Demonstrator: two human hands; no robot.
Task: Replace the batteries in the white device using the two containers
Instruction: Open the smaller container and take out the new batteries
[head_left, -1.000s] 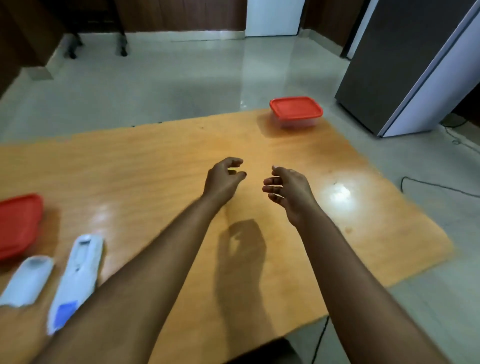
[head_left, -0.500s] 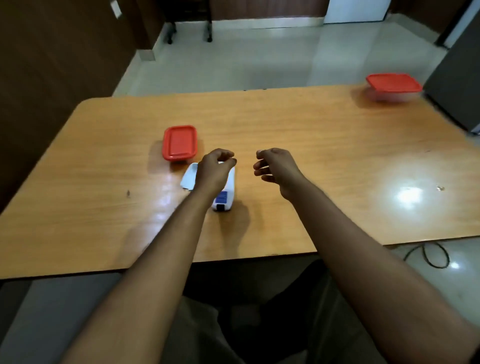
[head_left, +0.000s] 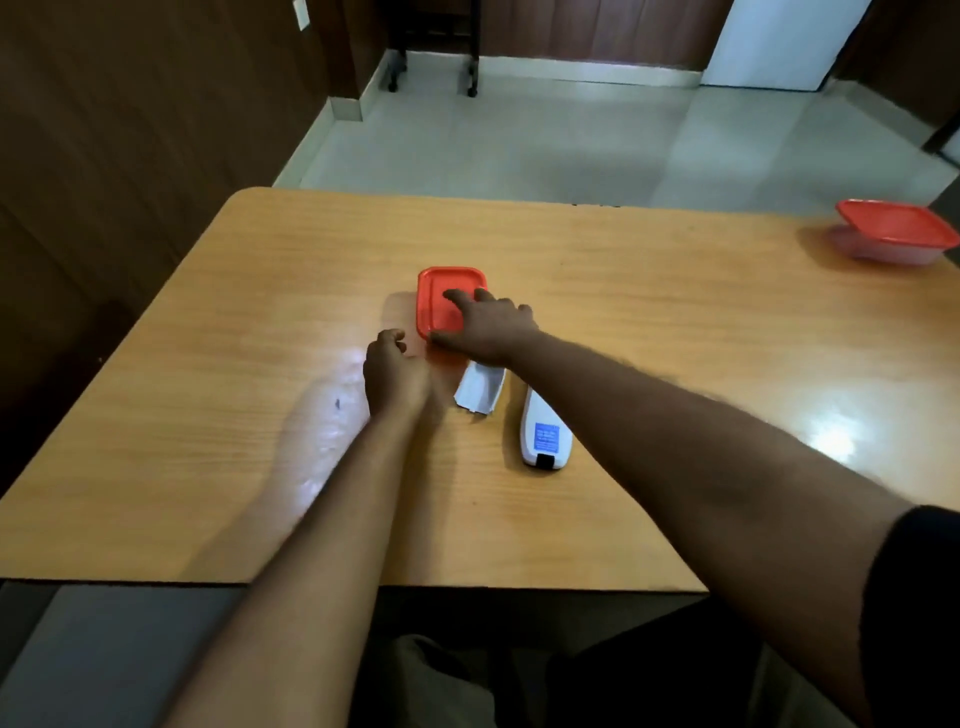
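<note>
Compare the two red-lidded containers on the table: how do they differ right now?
The near red-lidded container sits mid-table just beyond the white device, with the right hand spread on its lid; the far red-lidded container sits untouched at the table's far right edge. The far one shows a clear base; the near one's base is hidden. Both have their lids on.

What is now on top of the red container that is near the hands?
The right hand lies on the near red container's lid. The lid hides whatever is inside.

The white device (head_left: 543, 434) lies flat at table centre, its detached cover (head_left: 480, 389) just left. One red-lidded container (head_left: 441, 299) sits just beyond them. Another red-lidded container (head_left: 896, 234) sits far right.
</note>
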